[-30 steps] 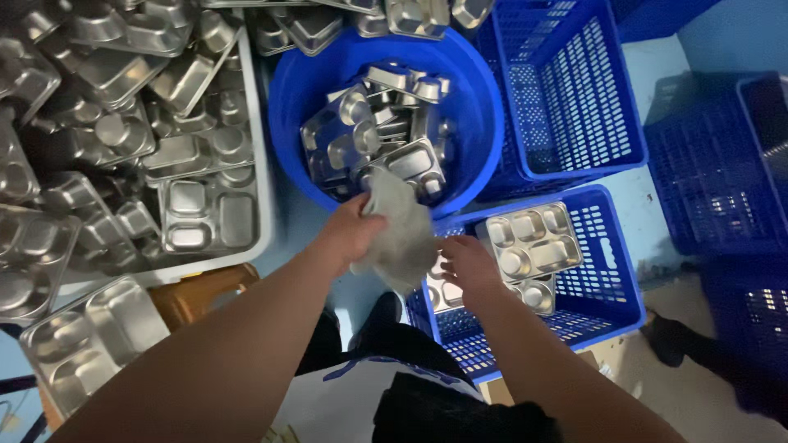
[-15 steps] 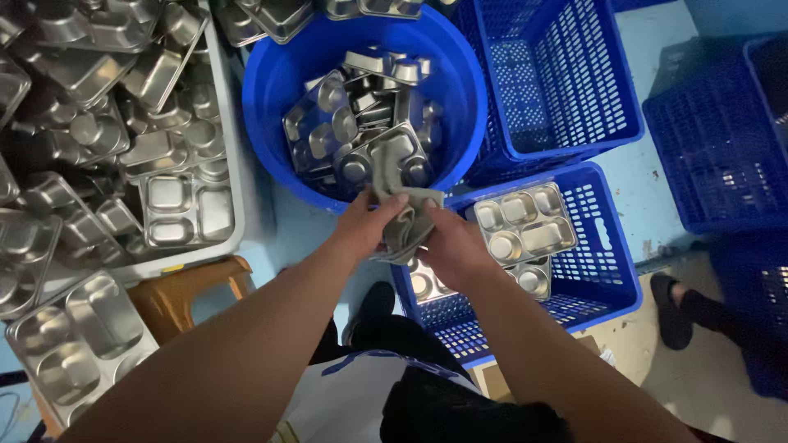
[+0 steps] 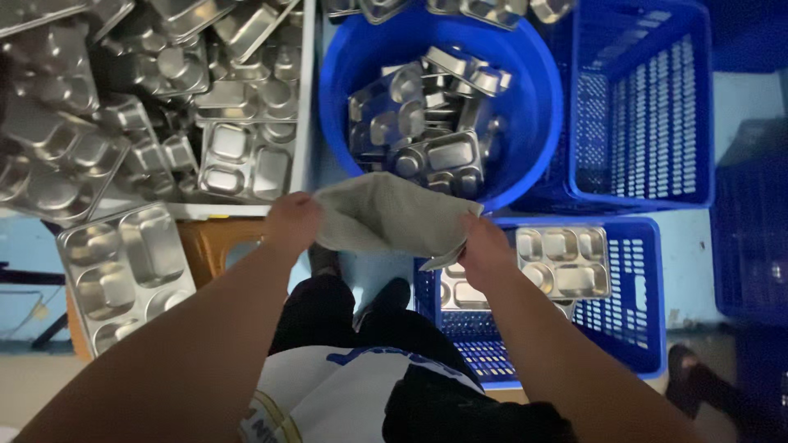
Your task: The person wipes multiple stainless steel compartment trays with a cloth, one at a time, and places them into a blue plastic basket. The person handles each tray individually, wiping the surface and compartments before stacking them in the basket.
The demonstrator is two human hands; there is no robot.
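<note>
Over a blue tub [image 3: 525,156], both hands' fingers [image 3: 289,215] pinch shut on a grey cloth [image 3: 386,215].

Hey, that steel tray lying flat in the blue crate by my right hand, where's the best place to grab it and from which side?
Probably the near long rim of the steel tray, from above. It lies flat, compartments up, in the blue crate, so only its raised rim offers a pinch; the crate walls block a sideways approach. Both the left hand and right hand hold the grey cloth.
</note>
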